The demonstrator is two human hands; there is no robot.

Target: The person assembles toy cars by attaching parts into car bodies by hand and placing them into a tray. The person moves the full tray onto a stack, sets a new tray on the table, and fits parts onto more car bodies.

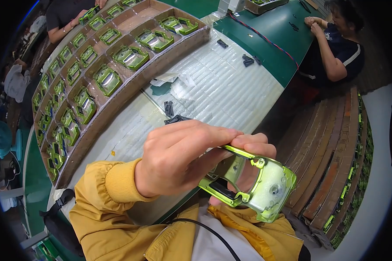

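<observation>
A lime-green plastic housing (272, 187) with a large opening and a black strip along one inner side is held up, tilted, in front of my body. My left hand (172, 152) is closed over its upper left edge, fingertips meeting those of the other hand at the top. From the far side my right hand (258, 145) grips the housing; its palm and most of its fingers are hidden behind the part. Just beyond my left knuckles, small black plastic pieces (168, 108) lie on the table.
A cardboard tray (137, 71) with dividers holds many similar green housings on the left. More black pieces (248, 61) lie farther off beside a red-and-blue cable (272, 42). Stacked cardboard trays (322, 152) stand at right. Co-workers sit at far right (342, 50) and far left (65, 19).
</observation>
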